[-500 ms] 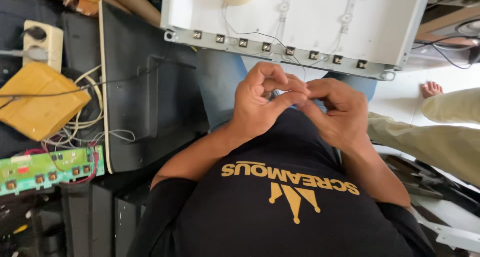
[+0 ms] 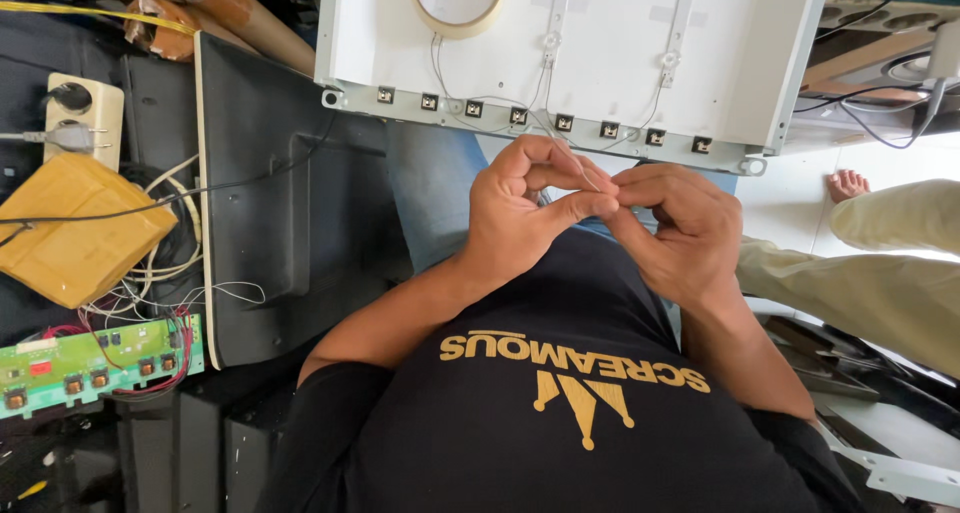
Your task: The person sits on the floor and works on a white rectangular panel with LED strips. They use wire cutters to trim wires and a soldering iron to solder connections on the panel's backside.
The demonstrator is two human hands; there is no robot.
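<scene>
— What is different from half a second ago?
— The left hand (image 2: 525,213) curls tighter, its thumb now pressed against the right hand (image 2: 675,228).
— And the wire (image 2: 575,165)?
— It now shows as a thin slanted line between the fingertips, just under the white panel (image 2: 600,33).

left hand (image 2: 520,213), right hand (image 2: 680,228), pinching thin wire (image 2: 585,173)

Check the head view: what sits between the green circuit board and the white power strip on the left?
A yellow padded envelope lies between the power strip and the green circuit board, with loose white cables beside it.
</scene>
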